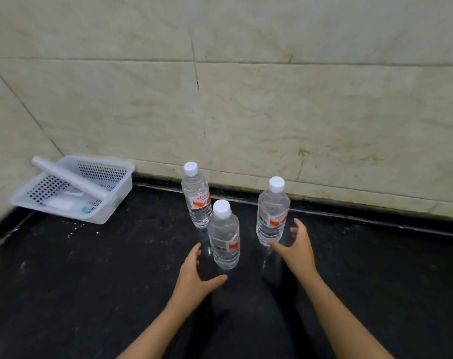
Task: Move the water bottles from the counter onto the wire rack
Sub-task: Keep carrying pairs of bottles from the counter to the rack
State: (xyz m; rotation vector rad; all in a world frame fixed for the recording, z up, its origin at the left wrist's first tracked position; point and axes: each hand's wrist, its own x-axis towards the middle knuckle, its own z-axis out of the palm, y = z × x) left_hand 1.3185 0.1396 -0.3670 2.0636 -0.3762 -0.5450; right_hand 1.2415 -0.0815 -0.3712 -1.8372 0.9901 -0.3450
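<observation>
Far left: white perforated basket (124,187) against the tiled wall (272,99), with a white tube (70,177) lying across it. Not part of the task.

Three sealed, clear water bottles with white caps stand upright on the black counter (90,281). No wire rack is in view, so none has been moved yet.

Left hand (194,278): wide open, thumb splayed, holding nothing. It sits just left of and below the front bottle (225,239), and no contact is visible.

Back bottle (197,203): nearer the wall, just behind and left of the front one, with only a small gap between them.

Right bottle (272,213): set apart from the other two.

Right hand (297,250): open and cupped, fingers spread around the lower right of the right bottle, holding nothing. Whether the thumb tip touches the base cannot be told.

Judged step: a two-handed reach, one bottle per hand, before the grasp.

Risks:
- The left fingers have to go into the narrow gap by the back bottle, and a knuckle nudge could tip it over.
- Both reaches look low on the bottles, so a full, top-heavy bottle may tilt on the lift.
- The counter is glossy, so a glancing touch would slide a bottle rather than seat the grip.
- The thin walls may flex if squeezed.
- The rack is off-frame, so carrying two bottles means turning without seeing where they go.
</observation>
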